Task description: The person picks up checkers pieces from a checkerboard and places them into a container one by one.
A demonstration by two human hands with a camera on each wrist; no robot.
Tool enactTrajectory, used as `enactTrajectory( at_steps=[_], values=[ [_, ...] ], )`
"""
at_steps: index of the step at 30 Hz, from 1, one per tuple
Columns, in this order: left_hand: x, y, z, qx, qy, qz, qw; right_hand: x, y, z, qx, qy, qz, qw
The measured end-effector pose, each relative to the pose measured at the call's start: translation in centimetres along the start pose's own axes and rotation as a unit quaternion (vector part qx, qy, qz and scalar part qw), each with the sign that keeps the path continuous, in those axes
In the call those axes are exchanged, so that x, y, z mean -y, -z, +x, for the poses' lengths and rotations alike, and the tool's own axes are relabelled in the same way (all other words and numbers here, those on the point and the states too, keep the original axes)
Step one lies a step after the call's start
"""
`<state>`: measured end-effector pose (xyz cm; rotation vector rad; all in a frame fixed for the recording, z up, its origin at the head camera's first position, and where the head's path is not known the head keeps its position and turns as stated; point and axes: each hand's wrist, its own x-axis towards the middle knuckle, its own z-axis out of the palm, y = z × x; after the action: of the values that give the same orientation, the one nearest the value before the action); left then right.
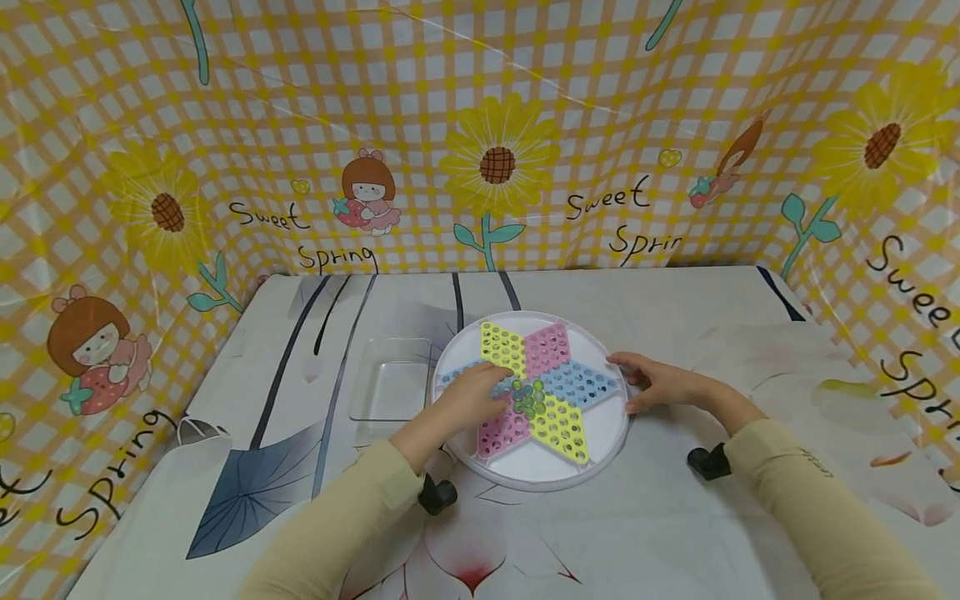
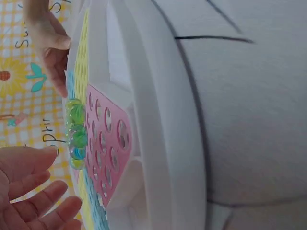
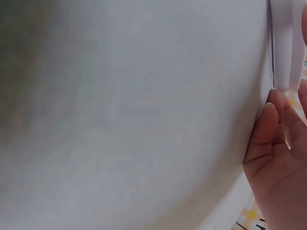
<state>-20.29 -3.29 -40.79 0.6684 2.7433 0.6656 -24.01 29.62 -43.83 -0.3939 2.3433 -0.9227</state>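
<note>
At a round board, left hand by marbles, right hand at rim, fingers parted

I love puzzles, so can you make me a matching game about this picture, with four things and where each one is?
Things:
1. Marbles
2. Clear box
3. Left hand
4. Right hand

Places:
A. At the right edge of the round white board
B. Bunched together at the middle of the board's star
C. Over the board, reaching in from the left
D. Beside the board, on its left

Pairs: 1-B, 2-D, 3-C, 4-A
</note>
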Motion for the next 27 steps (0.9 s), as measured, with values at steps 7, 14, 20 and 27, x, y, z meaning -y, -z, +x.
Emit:
enactTrajectory(
  at_steps=[7,14,20,27],
  values=[
    [0.3,-0.7,1.8,0.003,0.017,-0.03,0.9994,-0.1,0.1,0.2,0.002,-0.004,0.004,1.0],
    [0.9,-1.3,2.4,0.001,0.026,-0.087,0.9958,0.1,0.2,0.1,0.005,-0.004,0.01,1.0],
    [1.3,-1.5,2.7,0.008,-0.001,-0.081,0.9967,0.3,0.2,0.0,0.004,-0.005,0.011,1.0],
    [1.8,-1.8,3.1,0.014,-0.009,-0.066,0.9977,0.4,0.1,-0.1,0.001,-0.009,0.011,1.0]
  ],
)
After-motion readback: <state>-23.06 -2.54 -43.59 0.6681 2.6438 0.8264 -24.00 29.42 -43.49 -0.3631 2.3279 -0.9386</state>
